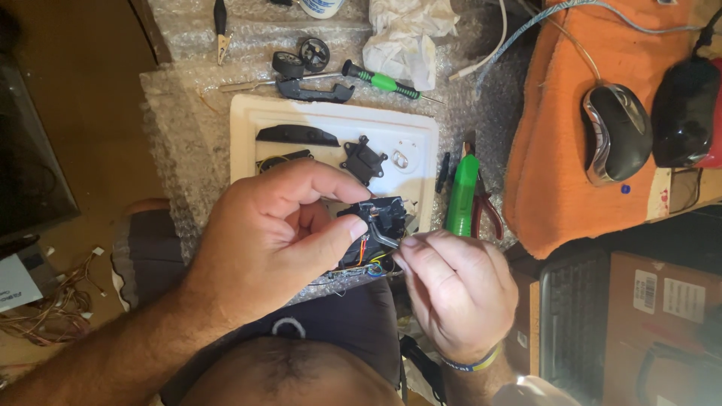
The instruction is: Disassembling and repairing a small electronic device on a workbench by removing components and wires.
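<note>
My left hand [274,229] grips a small black plastic device body [385,214] with coloured wires [367,254] hanging from its underside. My right hand [451,282] pinches a slim dark grey angled piece [382,237] against that body with thumb and forefinger. Both hands hover over the near edge of a white foam tray [244,120]. The tray carries loose black parts: a long curved cover [297,135], a small square bracket [364,159] and a small metal ring [400,159].
Bubble wrap [180,98] covers the table. Behind the tray lie a green-handled screwdriver [382,81], small wheels [301,59], a black clamp part [314,92] and crumpled tissue [406,37]. A green tool [462,197] and red pliers [489,214] sit right. Two mice [617,131] rest on orange cloth [556,113].
</note>
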